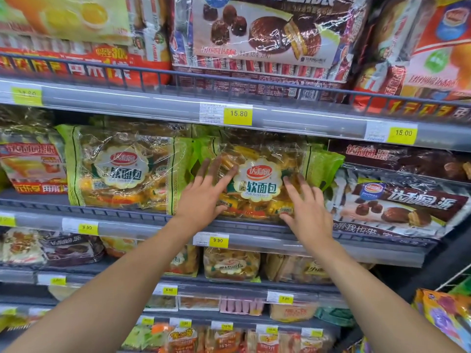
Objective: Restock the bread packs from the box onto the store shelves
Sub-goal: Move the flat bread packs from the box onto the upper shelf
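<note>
We find left hand (204,197) and right hand (307,212) flat, fingers straight, grasping nothing, laid against the bread pack (260,174). It stands at the shelf (114,212) front edge, long axis along it.

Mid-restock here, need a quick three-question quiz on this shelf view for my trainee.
1. True or false: the left hand and right hand both lie flat on the same bread pack.
2. The tag just below that pack reads: A) 9.90 B) 15.80 C) 6.80
3. Fill in: right of it lies a ___ pie pack.

Key: 1 true; 2 A; 3 chocolate
</note>
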Demonstrator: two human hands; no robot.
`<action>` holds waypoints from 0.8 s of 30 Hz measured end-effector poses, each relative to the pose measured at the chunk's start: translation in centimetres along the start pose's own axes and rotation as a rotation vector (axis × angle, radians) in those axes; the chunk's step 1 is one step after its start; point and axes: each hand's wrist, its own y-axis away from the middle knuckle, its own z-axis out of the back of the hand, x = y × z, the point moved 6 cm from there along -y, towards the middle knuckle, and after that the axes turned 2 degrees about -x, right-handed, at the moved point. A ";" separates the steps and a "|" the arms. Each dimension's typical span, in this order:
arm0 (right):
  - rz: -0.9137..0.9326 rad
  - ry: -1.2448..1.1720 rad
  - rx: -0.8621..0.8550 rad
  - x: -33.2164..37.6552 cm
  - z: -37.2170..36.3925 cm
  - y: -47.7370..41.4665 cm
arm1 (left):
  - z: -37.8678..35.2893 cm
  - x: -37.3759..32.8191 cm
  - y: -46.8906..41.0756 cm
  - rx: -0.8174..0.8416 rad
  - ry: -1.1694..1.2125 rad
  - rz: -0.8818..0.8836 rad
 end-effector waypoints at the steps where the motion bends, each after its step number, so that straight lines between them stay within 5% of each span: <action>1: 0.003 0.003 -0.001 0.0 -0.1 -0.2 | -0.1 0.0 -0.2 0.004 -0.002 0.003; 24: 0.049 -0.096 0.001 -0.3 -0.3 0.0 | -0.3 -0.1 0.3 0.003 0.021 0.001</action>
